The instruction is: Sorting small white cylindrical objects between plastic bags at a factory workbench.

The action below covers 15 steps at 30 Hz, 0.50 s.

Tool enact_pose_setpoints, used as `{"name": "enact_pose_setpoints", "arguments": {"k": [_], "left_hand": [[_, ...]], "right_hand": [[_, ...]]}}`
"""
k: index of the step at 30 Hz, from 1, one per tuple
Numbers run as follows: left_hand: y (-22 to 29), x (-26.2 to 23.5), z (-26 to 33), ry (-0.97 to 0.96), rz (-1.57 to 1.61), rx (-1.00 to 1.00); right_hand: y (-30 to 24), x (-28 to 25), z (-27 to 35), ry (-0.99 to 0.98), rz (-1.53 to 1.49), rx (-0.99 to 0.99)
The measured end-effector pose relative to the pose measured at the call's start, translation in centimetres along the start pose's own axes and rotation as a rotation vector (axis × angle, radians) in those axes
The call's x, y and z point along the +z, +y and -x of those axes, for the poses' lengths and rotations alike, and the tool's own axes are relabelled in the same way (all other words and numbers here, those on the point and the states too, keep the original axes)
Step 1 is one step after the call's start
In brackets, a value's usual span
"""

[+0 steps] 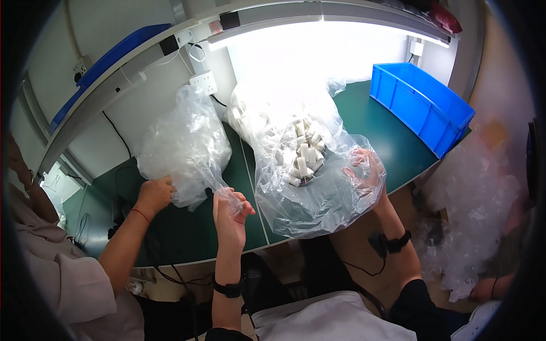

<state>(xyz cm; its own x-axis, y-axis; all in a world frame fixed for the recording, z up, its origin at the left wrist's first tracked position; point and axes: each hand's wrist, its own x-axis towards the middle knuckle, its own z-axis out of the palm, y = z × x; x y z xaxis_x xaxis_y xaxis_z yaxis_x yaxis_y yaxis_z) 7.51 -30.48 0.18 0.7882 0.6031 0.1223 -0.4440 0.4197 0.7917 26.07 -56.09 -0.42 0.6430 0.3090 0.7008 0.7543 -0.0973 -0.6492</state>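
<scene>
In front of me a large clear plastic bag [318,213] lies on the green table, its mouth side toward me. Inside it is a heap of white cylindrical plastic pieces [304,156]. My right hand [367,173] is seen through the film at the bag's right side, fingers spread. Curled at the near corner of a second clear bag [185,145], my left hand [230,213] has film gathered in its fingers. That second bag bulges with pale contents that I cannot make out. A co-worker's hand [154,193] touches its near left side.
A blue plastic crate [418,108] stands at the table's back right. Below the table's right edge sits another clear bag [472,199], with a person's hand [483,290] beside it. A power strip [203,82] hangs at the back wall, under a bright lamp. Black cables [182,278] run beneath the front edge.
</scene>
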Motion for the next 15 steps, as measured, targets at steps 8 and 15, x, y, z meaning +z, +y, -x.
{"name": "enact_pose_setpoints", "arguments": {"k": [8, 15], "left_hand": [[1.2, 4.8, 5.2, 0.204, -0.506, 0.396], [1.7, 9.0, 3.7, -0.253, -1.453, 0.801]], "right_hand": [[-5.3, -2.5, 2.4, -0.130, 0.296, -0.062], [-9.3, -5.8, 2.9, 0.027, 0.533, 0.061]]}}
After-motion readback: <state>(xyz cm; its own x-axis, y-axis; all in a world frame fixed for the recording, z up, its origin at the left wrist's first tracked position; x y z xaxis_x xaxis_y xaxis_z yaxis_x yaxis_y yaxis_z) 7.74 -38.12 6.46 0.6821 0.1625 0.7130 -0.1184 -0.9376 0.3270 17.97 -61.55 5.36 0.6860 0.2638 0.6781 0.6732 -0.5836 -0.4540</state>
